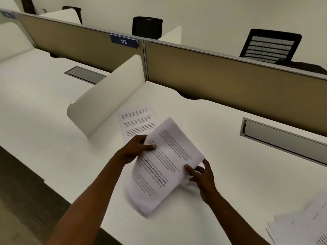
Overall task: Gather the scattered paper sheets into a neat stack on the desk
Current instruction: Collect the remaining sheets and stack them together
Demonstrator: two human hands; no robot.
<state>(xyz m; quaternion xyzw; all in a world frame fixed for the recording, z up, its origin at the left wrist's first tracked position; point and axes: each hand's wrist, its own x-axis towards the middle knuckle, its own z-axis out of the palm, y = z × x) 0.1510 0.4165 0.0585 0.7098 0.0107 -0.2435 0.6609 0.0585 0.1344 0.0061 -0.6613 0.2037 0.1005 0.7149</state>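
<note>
Above the white worktop [221, 138], both hands lift a curling sheaf of white printed paper sheets [164, 165]: left hand [136, 149] fingers pinching its top edge, right hand [201, 175] fingers pinching its side, probably to square it. Another printed sheet [136, 121] lies flat beyond.

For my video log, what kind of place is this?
Most likely an open-plan office or study hall: white desks split by partition panels, a numbered 112 sign, and mesh-backed office chairs.
</note>
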